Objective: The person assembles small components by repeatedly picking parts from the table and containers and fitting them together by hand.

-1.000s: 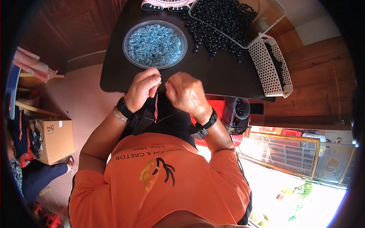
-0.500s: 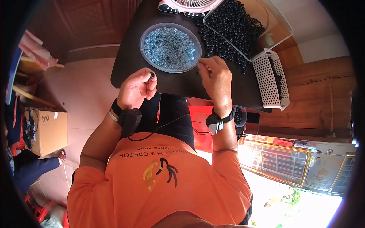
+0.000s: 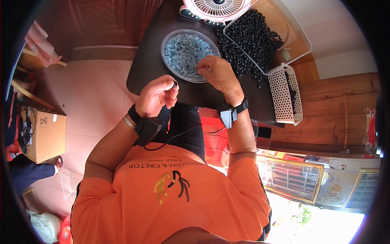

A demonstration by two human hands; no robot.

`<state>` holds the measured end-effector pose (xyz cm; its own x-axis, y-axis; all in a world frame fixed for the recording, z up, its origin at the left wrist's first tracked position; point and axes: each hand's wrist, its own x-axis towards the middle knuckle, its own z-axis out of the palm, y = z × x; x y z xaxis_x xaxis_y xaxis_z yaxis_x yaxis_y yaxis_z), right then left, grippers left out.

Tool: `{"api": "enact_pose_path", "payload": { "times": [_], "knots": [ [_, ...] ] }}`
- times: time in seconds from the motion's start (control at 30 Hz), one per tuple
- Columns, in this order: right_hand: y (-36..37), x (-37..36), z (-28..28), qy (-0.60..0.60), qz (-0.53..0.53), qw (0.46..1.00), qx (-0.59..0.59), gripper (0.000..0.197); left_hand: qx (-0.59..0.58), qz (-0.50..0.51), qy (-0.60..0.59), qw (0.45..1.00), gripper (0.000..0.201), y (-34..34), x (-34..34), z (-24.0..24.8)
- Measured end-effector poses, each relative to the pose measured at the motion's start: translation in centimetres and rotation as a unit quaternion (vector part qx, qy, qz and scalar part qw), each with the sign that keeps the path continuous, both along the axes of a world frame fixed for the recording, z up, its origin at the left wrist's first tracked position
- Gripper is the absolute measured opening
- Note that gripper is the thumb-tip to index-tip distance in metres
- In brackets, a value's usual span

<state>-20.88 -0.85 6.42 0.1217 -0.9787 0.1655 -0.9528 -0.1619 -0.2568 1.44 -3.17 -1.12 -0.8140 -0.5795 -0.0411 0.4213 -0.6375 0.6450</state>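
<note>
My left hand (image 3: 157, 96) is closed near the table's front edge, palm partly up. Between its thumb and forefinger sits a small black ring-shaped piece (image 3: 175, 84). A round clear plastic tub (image 3: 165, 62) in front of my hands holds many small, see-through bluish pieces (image 3: 185, 51). My right hand (image 3: 219, 76) reaches over the tub's near right side, its thumb and forefinger pinched together just above the bluish pieces. Whatever is between those fingertips is too small to make out.
Loose black ring-shaped pieces (image 3: 254, 40) spill from a tipped clear box (image 3: 290, 62) onto the dark table (image 3: 142, 61). A white perforated basket (image 3: 280, 97) stands at the right edge. Behind the tub is a pink fan (image 3: 219, 14). A cardboard box (image 3: 48, 136) sits on the floor at left.
My right hand has moved left from beside the tub's rim to over the bluish pieces. My left hand keeps its grip on the black piece. The whole view has shifted slightly.
</note>
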Motion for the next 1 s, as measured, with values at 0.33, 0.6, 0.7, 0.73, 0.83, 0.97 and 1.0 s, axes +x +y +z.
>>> {"api": "enact_pose_path", "payload": {
  "times": [0.33, 0.6, 0.7, 0.73, 0.83, 0.97, 1.0],
  "knots": [
    [-0.3, 0.8, 0.5, 0.065, -0.017, 0.997, 0.025, 0.015, -0.006, 0.006, -0.005, 1.0, 0.017, 0.1, -0.1, 0.1],
    [-0.3, -0.2, -0.2, -0.055, -0.034, 0.997, 0.042, 0.016, -0.003, 0.006, -0.008, 1.0, 0.017, 0.1, -0.1, 0.1],
    [0.1, 0.2, 0.5, -0.03, -0.013, 0.999, 0.039, 0.016, 0.0, 0.008, -0.011, 1.0, 0.017, 0.2, 0.0, 0.3],
    [0.0, 0.2, 0.6, -0.006, -0.007, 0.999, 0.043, 0.016, 0.0, 0.008, -0.011, 1.0, 0.017, 0.2, 0.0, 0.3],
    [-0.2, 0.0, 0.5, 0.01, -0.004, 0.998, 0.056, 0.017, -0.003, 0.01, -0.014, 1.0, 0.017, 0.3, -0.1, 0.2],
    [-0.4, -0.4, 0.1, -0.081, -0.041, 0.994, 0.06, 0.018, -0.007, 0.001, -0.013, 1.0, 0.019, 0.2, 0.0, 0.0],
    [-0.4, -0.6, 0.0, -0.081, -0.041, 0.994, 0.06, 0.018, -0.015, -0.004, -0.015, 1.0, 0.02, 0.2, 0.0, 0.0]
  ]
}}
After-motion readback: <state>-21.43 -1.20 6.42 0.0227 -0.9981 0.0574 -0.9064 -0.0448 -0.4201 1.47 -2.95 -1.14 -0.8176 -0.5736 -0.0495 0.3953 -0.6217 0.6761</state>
